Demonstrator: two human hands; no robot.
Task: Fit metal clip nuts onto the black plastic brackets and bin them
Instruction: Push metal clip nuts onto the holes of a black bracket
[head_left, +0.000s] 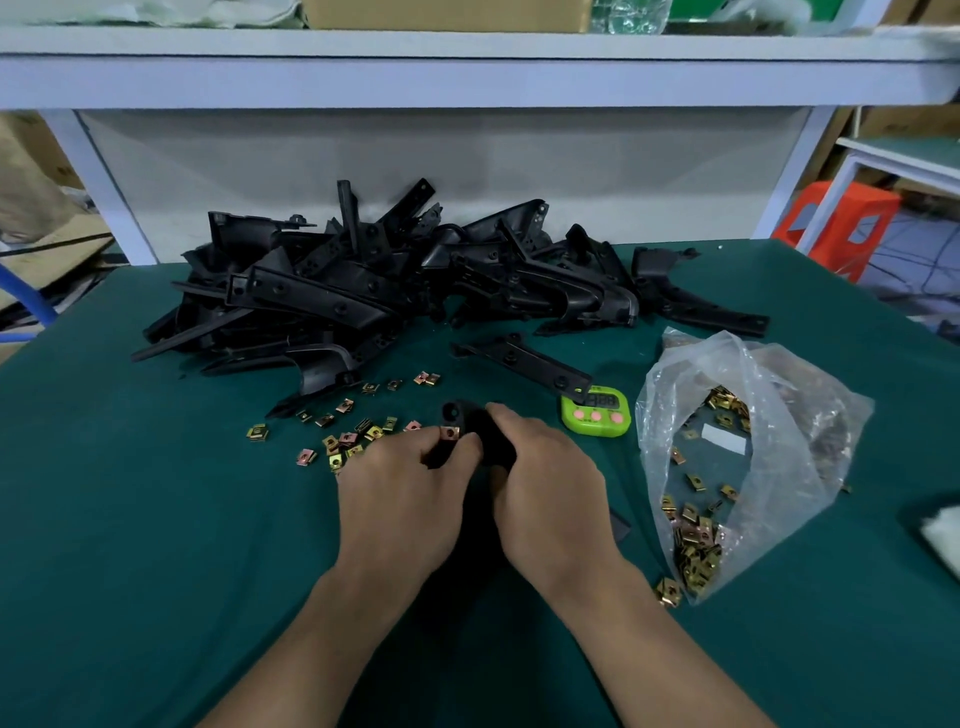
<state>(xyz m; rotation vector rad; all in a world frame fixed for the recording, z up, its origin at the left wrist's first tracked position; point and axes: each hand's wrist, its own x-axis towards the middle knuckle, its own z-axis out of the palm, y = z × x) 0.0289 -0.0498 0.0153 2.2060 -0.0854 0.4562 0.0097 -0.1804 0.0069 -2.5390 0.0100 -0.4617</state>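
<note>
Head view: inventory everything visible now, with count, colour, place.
bracket pile: many, black, far middle of table
lone bracket: one, black, between pile and timer
held bracket: one, black, between both hands
loose clip nuts: many, brassy, on table left of hands
held clip nut: one, coppery, at held bracket's end
bag: one, clear, right of hands, holds clip nuts
timer: one, green, pink buttons, left of bag
table: one, dark green cover
shelf: one, white, behind table
stool: one, orange, far right
left hand: fingers pinch held clip nut
right hand: grips held bracket
</note>
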